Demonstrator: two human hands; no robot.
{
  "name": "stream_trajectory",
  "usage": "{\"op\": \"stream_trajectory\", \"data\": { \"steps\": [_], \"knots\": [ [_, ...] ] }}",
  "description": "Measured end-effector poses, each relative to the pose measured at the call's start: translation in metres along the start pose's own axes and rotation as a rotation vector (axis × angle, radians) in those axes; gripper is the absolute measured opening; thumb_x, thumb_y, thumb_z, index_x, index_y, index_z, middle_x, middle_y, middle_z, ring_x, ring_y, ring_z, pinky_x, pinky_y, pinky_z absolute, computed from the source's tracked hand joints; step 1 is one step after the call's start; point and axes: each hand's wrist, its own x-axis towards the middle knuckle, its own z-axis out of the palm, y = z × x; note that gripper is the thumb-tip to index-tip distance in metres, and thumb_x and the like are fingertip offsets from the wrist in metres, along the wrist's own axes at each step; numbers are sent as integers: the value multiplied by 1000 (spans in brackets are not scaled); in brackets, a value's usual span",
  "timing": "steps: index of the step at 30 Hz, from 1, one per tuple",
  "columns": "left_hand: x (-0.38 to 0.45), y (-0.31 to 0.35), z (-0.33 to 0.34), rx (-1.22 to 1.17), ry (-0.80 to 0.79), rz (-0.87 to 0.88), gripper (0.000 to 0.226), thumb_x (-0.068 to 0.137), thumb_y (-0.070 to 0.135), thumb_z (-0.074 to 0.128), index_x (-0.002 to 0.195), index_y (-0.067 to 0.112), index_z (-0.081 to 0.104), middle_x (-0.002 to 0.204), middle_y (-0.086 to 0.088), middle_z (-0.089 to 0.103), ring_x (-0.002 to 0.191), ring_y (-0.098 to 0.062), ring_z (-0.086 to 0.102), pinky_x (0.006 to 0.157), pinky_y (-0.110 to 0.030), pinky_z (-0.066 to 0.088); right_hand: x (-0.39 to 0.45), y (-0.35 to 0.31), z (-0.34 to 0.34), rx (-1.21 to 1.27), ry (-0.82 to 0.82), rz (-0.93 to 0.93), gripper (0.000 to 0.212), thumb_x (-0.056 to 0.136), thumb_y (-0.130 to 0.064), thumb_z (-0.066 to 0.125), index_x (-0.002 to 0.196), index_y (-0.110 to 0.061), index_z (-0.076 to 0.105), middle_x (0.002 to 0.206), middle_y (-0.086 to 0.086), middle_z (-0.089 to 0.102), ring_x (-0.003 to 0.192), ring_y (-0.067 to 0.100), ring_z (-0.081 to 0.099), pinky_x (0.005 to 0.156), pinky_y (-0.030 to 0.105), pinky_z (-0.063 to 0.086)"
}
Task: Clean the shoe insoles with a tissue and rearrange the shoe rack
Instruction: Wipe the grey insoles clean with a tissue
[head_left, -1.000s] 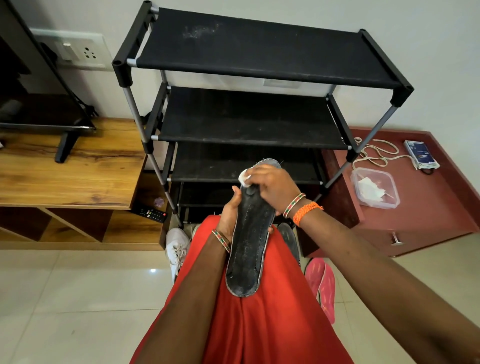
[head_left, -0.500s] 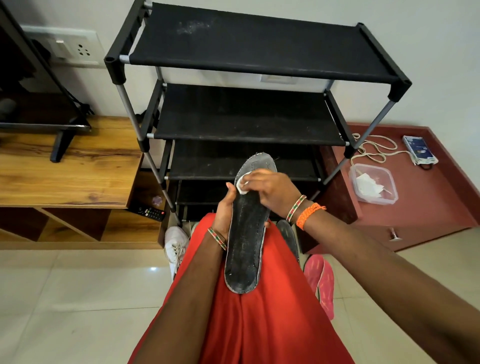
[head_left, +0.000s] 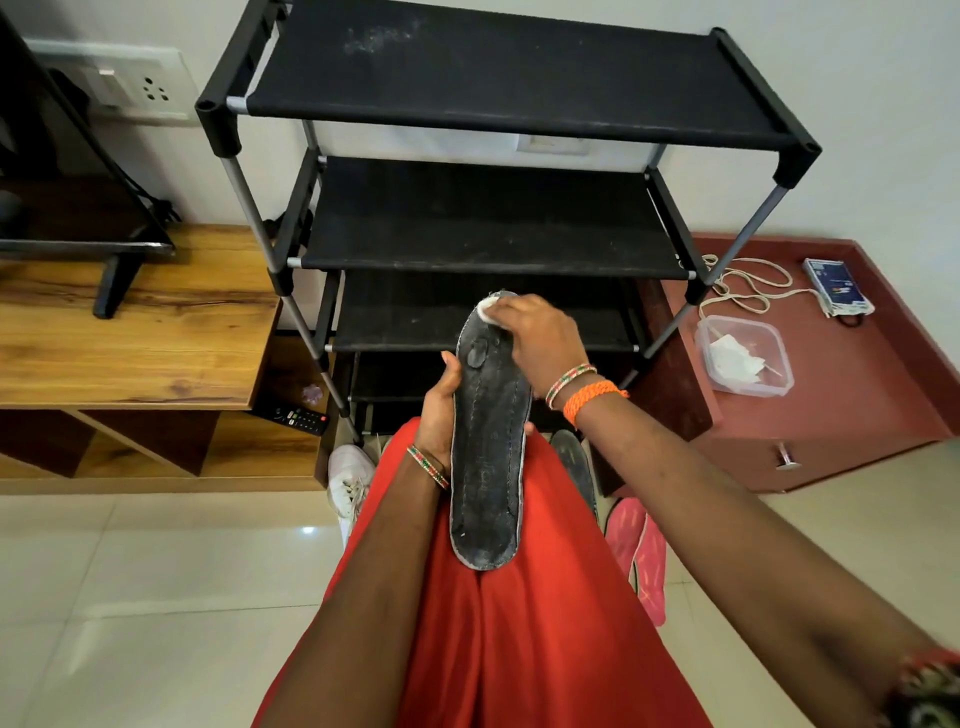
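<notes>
A long black insole (head_left: 488, 457) with a grey stitched edge stands on my red-clad lap, toe end up. My left hand (head_left: 439, 410) grips it from behind at mid-length, thumb on its left edge. My right hand (head_left: 537, 340) pinches a small white tissue wad (head_left: 487, 310) and presses it on the insole's top end. Behind them stands the black shoe rack (head_left: 493, 249), its fabric shelves bare. A second dark insole (head_left: 574, 467) lies on the floor by my right knee.
A white sneaker (head_left: 349, 478) sits on the floor left of my lap, pink slippers (head_left: 639, 551) to the right. A clear box of tissues (head_left: 743, 353), a cable and a phone (head_left: 836, 288) lie on the red cabinet. A wooden TV unit (head_left: 130, 332) holds a remote (head_left: 296, 415).
My right hand slid the tissue down the insole's upper part, then back up to the toe end. The left hand kept its grip.
</notes>
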Motion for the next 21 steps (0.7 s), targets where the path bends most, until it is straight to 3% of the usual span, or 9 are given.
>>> {"op": "stream_trajectory", "data": {
  "steps": [3,7,11,14,16,19,21],
  "knots": [
    [1,-3,-1,-16,-22,-21,83,87,68,19,130,2,46,118,-23,61,99,-32,65,73,-42,57,11,13,-4,-84,-158,136,39,88,-5,52,124,-17,58,115,6,63,107,27,56,78,38,51],
    [3,-3,-3,-35,-15,15,82,87,68,20,133,4,43,127,-22,56,112,-32,59,81,-44,56,0,20,-2,-57,-80,214,29,90,-9,53,117,-16,61,105,5,65,95,28,59,71,37,51],
    [0,0,3,-127,17,57,76,90,65,22,122,5,58,120,-18,63,105,-30,64,82,-51,54,-22,11,6,-26,-30,114,29,79,4,58,104,-7,68,99,9,68,92,30,60,69,39,55],
    [0,0,8,-132,19,97,74,96,54,21,97,1,72,100,-17,70,88,-27,70,71,-39,58,-35,4,8,4,27,-5,25,71,6,55,89,-4,70,85,10,69,81,31,64,63,33,55],
    [3,0,6,-121,32,119,67,98,44,24,89,1,74,91,-16,71,81,-24,70,71,-32,58,-38,0,9,30,-22,-31,26,74,6,52,93,-4,68,87,11,69,81,32,62,67,35,55],
    [6,2,3,-112,78,109,62,98,42,27,92,1,73,92,-16,71,82,-24,70,76,-33,56,-36,-3,11,131,-60,114,31,83,4,52,110,-6,61,100,13,66,90,31,58,77,41,50],
    [6,1,1,-82,115,110,60,99,45,25,101,1,65,92,-15,71,83,-24,70,76,-33,56,-31,-3,10,223,-63,232,28,84,2,55,109,-8,63,102,10,64,93,27,59,81,35,48]
  ]
}}
